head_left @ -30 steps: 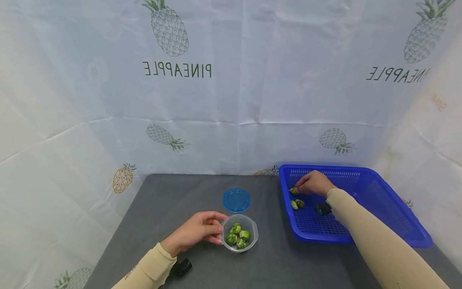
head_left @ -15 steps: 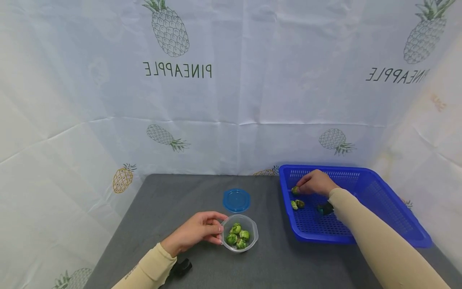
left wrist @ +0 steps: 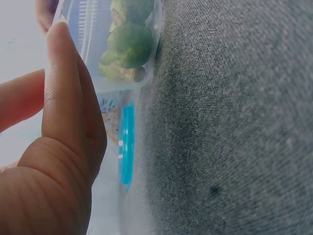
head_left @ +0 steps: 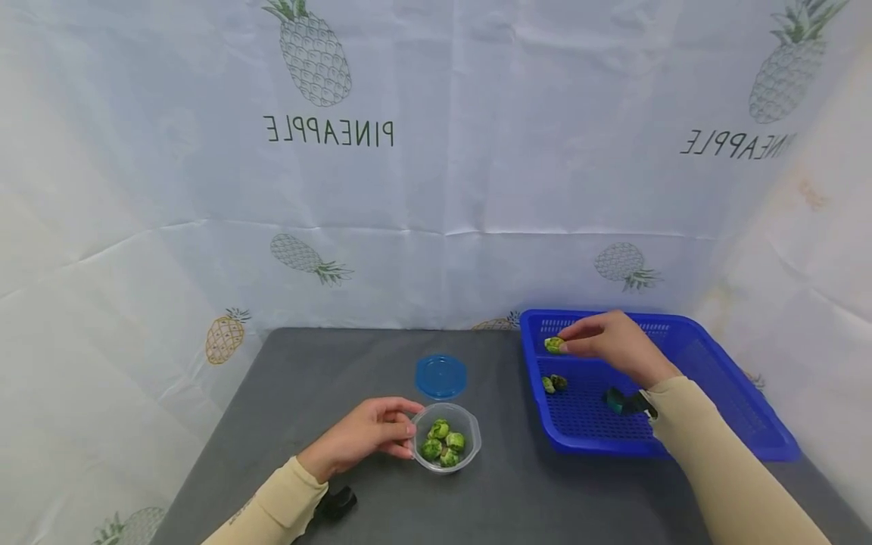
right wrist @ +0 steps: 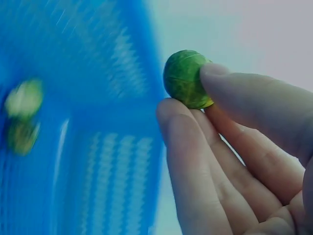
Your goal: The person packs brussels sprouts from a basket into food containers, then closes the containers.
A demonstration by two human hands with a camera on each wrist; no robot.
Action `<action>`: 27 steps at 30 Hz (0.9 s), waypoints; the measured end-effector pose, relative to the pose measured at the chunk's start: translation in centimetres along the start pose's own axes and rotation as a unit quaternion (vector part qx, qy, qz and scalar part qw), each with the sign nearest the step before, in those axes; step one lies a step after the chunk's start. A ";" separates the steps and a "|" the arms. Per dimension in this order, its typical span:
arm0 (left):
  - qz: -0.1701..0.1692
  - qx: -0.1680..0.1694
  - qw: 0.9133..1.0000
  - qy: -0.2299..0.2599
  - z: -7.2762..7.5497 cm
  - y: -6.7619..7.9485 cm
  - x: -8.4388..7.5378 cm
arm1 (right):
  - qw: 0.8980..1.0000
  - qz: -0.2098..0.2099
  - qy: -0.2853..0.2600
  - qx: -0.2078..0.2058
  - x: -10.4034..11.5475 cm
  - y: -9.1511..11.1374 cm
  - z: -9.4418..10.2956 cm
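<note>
My right hand (head_left: pixel 613 344) pinches a Brussels sprout (right wrist: pixel 186 78) between thumb and fingertips, raised over the left part of a blue plastic basket (head_left: pixel 593 446). Two more sprouts (head_left: pixel 553 384) lie together on the basket floor, one greener and one browner. With thumb and fingers, my left hand (head_left: pixel 368 431) holds the rim of a clear round plastic container (head_left: pixel 470 428) standing on the table. Several green sprouts (head_left: pixel 443 443) are inside it; in the left wrist view these sprouts (left wrist: pixel 129 44) show through the wall.
A blue round lid (head_left: pixel 441 377) lies on the grey table (head_left: pixel 327 371) just behind the container. Black wrist straps (head_left: pixel 337 503) show beneath the sleeves. A white curtain (head_left: pixel 436 174) printed with pineapples hangs behind and at both sides.
My right hand has lifted the sprout from the basket floor toward the rim height. My left hand still holds the container in place. The head view has shifted slightly.
</note>
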State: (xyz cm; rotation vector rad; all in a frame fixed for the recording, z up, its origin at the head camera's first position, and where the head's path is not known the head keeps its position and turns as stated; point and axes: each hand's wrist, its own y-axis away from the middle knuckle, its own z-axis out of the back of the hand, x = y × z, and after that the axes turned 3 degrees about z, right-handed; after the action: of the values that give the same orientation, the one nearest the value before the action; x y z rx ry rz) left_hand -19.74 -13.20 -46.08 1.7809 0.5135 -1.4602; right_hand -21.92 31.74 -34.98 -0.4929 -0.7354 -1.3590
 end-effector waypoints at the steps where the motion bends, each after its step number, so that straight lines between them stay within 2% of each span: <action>1: -0.001 -0.002 1.000 -0.001 0.1 0.1 0.0 | 1.000 0.007 0.002 -0.004 0.7 0.3 -0.4; 7: -0.005 -0.004 1.000 -0.013 0.6 0.1 0.0 | 0.999 0.041 -0.017 -0.013 4.6 1.5 -3.9; 14: -0.002 -0.002 1.000 -0.016 0.6 0.0 -0.1 | 0.995 0.067 -0.071 0.022 7.6 1.4 -9.4; 21: 0.000 0.000 1.000 -0.006 0.4 0.3 0.0 | 0.988 0.097 -0.101 0.062 8.8 1.4 -14.0; 27: 0.002 -0.001 1.000 -0.005 0.4 0.2 -0.2 | 0.983 0.110 -0.108 0.096 8.6 1.8 -16.1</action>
State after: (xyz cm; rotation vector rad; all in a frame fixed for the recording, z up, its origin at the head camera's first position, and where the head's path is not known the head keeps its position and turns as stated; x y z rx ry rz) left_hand -19.88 -13.59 -45.88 1.7717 0.5065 -1.4638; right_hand -16.76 14.75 -39.64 -0.5558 -0.9502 -1.0260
